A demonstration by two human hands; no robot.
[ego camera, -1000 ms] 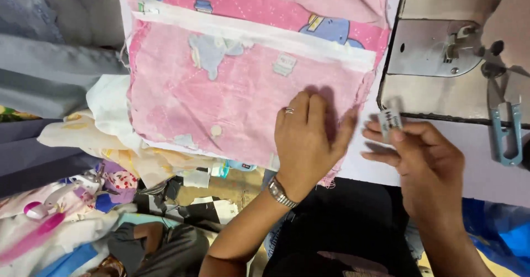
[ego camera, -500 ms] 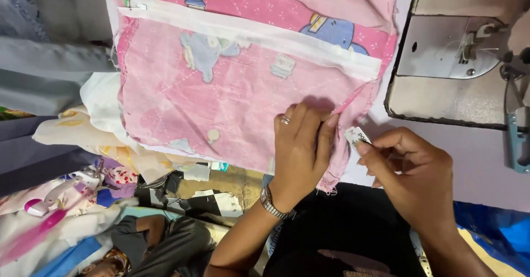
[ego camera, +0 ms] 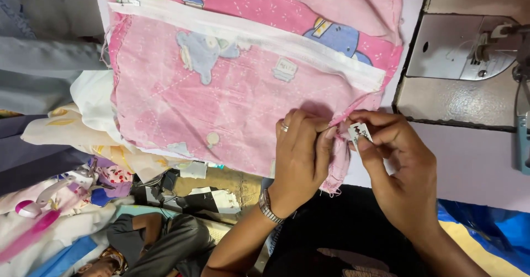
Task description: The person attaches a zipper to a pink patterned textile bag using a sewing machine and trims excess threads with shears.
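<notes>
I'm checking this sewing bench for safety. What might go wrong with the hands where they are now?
The right hand pinches a small razor blade right beside the left hand's fingertips, so a slip might cut a finger. Both hands meet at the edge of the pink cloth, so the blade might also nick the fabric rather than just the threads.

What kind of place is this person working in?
Most likely a sewing or tailoring workshop. A sewing machine's metal bed sits at the table's right, pink printed fabric with a white zipper strip lies spread out, and piles of cloth scraps lie to the left.
</notes>
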